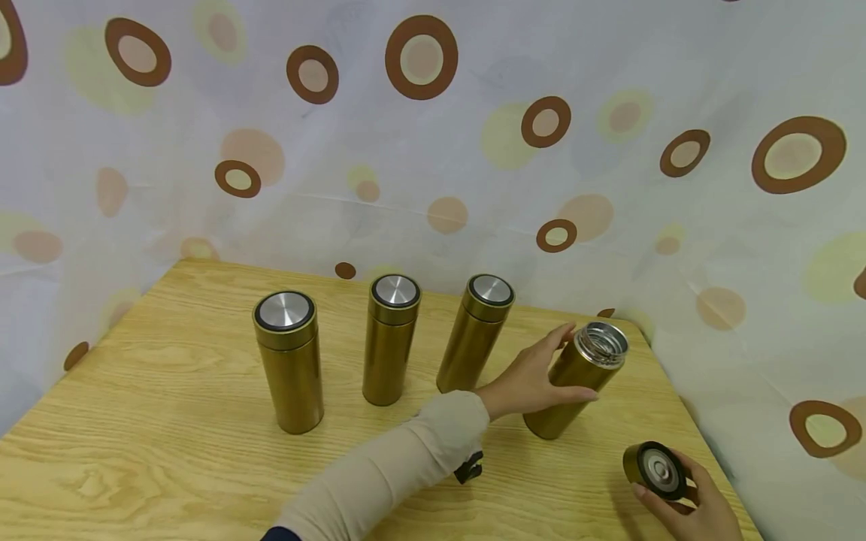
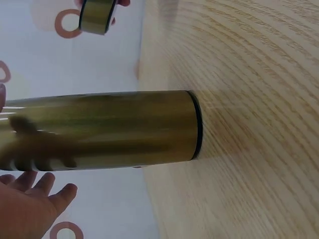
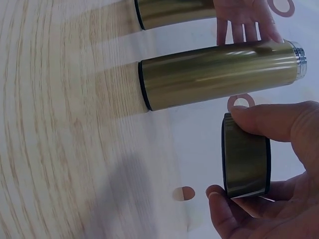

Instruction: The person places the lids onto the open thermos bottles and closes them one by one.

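At the right of the table stands an uncapped gold vacuum flask, its steel mouth bare. My left hand is beside it near the top, thumb across the near side and fingers at the far side. In the left wrist view those fingers are spread and fairly straight alongside the flask. My right hand pinches the flask's lid between thumb and fingers, its inner side facing up toward the head camera. In the right wrist view the lid is held apart from the flask, above the table.
Three capped gold flasks stand upright to the left: one at the far left, one in the middle and one close to my left forearm. A patterned curtain hangs behind the wooden table.
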{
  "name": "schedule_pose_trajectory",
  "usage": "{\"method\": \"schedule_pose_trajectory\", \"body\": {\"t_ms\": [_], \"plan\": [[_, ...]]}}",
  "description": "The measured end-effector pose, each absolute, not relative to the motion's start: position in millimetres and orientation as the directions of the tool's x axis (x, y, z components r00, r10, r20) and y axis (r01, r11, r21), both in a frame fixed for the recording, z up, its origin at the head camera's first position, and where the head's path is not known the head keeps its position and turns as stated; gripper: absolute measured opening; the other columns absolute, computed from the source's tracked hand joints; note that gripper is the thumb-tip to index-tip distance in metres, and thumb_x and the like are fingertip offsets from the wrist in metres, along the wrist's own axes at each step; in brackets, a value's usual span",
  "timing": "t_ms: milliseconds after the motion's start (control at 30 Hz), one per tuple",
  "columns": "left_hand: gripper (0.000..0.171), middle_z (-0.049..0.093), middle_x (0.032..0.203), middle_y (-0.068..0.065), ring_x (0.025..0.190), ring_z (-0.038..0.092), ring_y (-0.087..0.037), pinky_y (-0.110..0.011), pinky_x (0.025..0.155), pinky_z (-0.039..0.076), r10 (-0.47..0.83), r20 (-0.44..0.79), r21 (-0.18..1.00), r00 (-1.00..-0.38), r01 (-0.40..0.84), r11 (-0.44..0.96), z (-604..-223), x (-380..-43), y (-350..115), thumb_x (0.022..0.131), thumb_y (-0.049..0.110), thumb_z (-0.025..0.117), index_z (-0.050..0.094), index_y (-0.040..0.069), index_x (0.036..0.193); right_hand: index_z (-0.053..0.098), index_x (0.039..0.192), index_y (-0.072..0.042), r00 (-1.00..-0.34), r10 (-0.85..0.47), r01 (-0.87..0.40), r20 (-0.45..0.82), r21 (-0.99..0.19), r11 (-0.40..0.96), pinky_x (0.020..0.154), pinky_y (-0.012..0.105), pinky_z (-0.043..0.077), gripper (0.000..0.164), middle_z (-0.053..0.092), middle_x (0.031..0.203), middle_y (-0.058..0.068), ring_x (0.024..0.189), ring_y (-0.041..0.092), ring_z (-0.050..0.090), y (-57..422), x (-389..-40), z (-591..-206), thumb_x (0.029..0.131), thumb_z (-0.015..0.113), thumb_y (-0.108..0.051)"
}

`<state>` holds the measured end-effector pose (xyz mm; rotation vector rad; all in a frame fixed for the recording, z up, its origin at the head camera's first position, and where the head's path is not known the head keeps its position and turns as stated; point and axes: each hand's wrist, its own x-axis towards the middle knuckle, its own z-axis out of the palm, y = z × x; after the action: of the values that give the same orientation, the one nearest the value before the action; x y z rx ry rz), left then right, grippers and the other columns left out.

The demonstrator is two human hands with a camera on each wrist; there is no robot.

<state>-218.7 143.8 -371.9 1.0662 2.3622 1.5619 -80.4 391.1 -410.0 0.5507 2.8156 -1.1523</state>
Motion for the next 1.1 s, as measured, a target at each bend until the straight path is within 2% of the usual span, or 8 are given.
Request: {"method": "schedule_pose_trajectory", "body": {"t_ms": [500, 967, 1100], "plan": [[0.084, 0.039, 0.148, 0.001, 0.129, 0.045, -0.013, -0.023, 0.101, 0.041, 0.560, 0.295, 0.845, -0.775, 0.485, 0.226, -373.2, -214.3, 156.1, 0.087, 0.035, 0.071, 0.021, 0.019, 0.153, 0.014, 0.148, 0.010, -0.936, 0.292, 0.345, -0.197, -0.672, 0.655, 0.071, 0.026, 0.055, 0.098, 0.027, 0.141, 0.035, 0.098, 0.035, 0.062, 392.7, -81.9, -411.9, 0.087, 0.070, -0.041], [0.081, 0.045, 0.144, 0.002, 0.128, 0.047, -0.011, -0.025, 0.102, 0.041, 0.562, 0.312, 0.837, -0.766, 0.501, 0.218, -377.5, -215.0, 157.1, 0.088, 0.036, 0.070, 0.023, 0.019, 0.152, 0.016, 0.149, 0.006, -0.928, 0.311, 0.363, -0.206, -0.685, 0.632, 0.068, 0.020, 0.053, 0.096, 0.027, 0.143, 0.032, 0.090, 0.023, 0.063, 389.7, -81.8, -409.1, 0.086, 0.071, -0.041], [0.080, 0.046, 0.143, 0.003, 0.127, 0.048, -0.010, -0.023, 0.100, 0.042, 0.560, 0.323, 0.836, -0.763, 0.508, 0.210, -378.5, -215.0, 157.0, 0.087, 0.035, 0.070, 0.024, 0.020, 0.151, 0.020, 0.149, 0.004, -0.929, 0.316, 0.357, -0.193, -0.697, 0.622, 0.068, 0.019, 0.053, 0.092, 0.032, 0.141, 0.030, 0.086, 0.014, 0.062, 388.2, -81.7, -408.3, 0.086, 0.071, -0.040]]}}
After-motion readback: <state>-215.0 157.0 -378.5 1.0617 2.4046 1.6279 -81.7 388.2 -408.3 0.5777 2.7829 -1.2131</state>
